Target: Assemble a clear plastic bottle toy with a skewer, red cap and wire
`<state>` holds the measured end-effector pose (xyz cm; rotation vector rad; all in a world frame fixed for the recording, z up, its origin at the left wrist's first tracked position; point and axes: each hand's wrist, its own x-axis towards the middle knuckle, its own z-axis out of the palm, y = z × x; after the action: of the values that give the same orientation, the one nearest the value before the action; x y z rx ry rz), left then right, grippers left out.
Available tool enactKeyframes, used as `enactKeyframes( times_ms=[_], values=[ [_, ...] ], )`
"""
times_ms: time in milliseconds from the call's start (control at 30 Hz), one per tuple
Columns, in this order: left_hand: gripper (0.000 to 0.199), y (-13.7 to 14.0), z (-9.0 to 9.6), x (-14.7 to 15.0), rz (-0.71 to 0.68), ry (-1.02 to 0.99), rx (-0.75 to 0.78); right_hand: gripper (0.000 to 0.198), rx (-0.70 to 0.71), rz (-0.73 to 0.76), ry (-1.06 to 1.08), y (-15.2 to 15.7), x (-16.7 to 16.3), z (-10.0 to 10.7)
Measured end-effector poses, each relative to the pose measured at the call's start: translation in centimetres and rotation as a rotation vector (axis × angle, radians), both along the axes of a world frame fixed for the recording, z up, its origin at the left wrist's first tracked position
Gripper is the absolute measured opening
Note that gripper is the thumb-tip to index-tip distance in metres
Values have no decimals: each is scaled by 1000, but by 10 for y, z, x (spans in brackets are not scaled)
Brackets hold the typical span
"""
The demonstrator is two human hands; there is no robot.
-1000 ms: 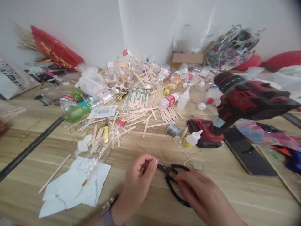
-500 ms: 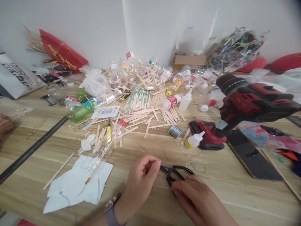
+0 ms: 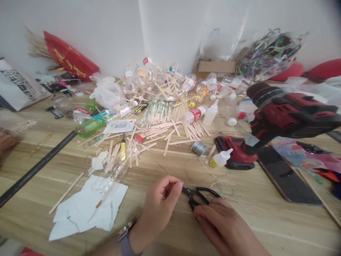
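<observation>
Black-handled scissors are in my right hand, whose fingers close round the lower handle loop. Their short blades point up and left to the fingertips of my left hand. Thumb and forefinger of that hand are pinched together at the blade tips; what lies between them is too small to make out. A watch is on my left wrist. Thin loose thread lies on the table just beyond the scissors.
A red-and-black cordless drill stands at the right by a phone. A glue bottle and thread spool sit ahead. Wooden sticks and plastic bottles are piled behind. White paper lies left. Another person's hand shows far left.
</observation>
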<state>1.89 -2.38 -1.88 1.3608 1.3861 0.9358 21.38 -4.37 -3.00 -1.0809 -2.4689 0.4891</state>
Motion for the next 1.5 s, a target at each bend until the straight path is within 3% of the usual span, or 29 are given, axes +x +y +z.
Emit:
enactKeyframes(
  times_ms=[200, 400, 500, 567, 667, 800, 967, 1067, 1200, 1367, 1433, 1500],
  values=[
    [23, 8, 22, -17, 40, 342, 276, 17, -15, 4, -14, -2, -2, 2],
    [21, 29, 52, -68, 220, 848, 588, 15, -6, 25, -22, -2, -1, 1],
    [24, 40, 54, -92, 283, 1114, 528, 16, -4, 32, -29, -3, 0, -1],
    [27, 46, 51, -100, 265, 1237, 369, 17, -4, 34, -21, -4, 0, -2],
    [49, 54, 48, -104, 231, 1284, 71, 18, -14, 24, -5, -5, 0, -2],
    [68, 61, 44, -105, 59, 1226, -97, 19, -10, 20, -9, -5, 1, -4],
    [74, 65, 50, -109, -40, 1188, -55, 20, 15, 25, -2, -4, 0, -5],
    [76, 60, 62, -105, -35, 1058, -26, 21, 19, 12, 18, -4, -1, -4],
    [86, 48, 72, -87, -41, 688, -55, 18, -40, -82, 158, -4, 0, -1],
    [77, 34, 66, -55, -250, -39, -279, 26, -206, -378, 431, 4, 2, 5],
    [65, 31, 61, -45, -329, -199, -308, 41, -352, -428, 576, 7, -1, 10],
    [55, 31, 55, -38, -372, -282, -297, 55, -576, -351, 741, 7, -7, 14]
  ],
)
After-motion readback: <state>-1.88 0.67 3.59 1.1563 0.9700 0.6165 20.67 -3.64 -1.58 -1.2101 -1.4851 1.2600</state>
